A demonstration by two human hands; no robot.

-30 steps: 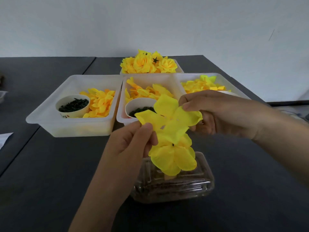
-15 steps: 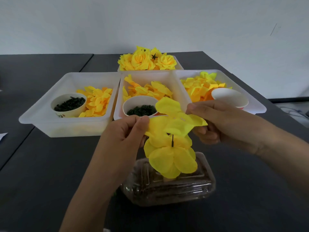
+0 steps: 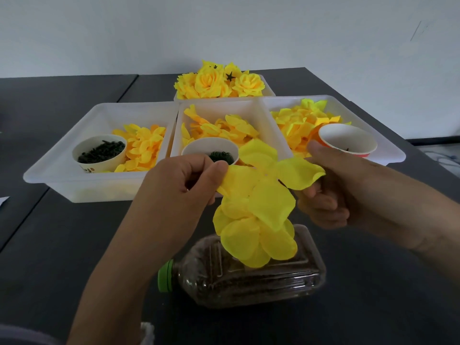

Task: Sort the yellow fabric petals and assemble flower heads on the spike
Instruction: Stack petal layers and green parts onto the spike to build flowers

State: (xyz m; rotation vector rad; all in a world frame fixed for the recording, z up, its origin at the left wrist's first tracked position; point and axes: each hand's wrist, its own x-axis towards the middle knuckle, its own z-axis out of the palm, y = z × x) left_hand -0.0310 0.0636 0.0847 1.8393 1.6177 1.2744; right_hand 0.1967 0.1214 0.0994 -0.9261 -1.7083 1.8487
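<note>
Lowered onto the stack, the top petal layer [image 3: 263, 180] stays pinched by both hands [image 3: 181, 188] [image 3: 348, 185]; several flowers [image 3: 219, 82] done, loose petals [image 3: 142, 145] remain.

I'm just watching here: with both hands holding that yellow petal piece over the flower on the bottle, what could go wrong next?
The left hand and right hand each pinch an edge of the thin petal layer; pulling unevenly might tear it or slip a grip. The spike is hidden under the petals, so the centre hole could miss it. The plastic bottle lies on its side, so pressing down might roll it, taking the stacked petals along.
</note>
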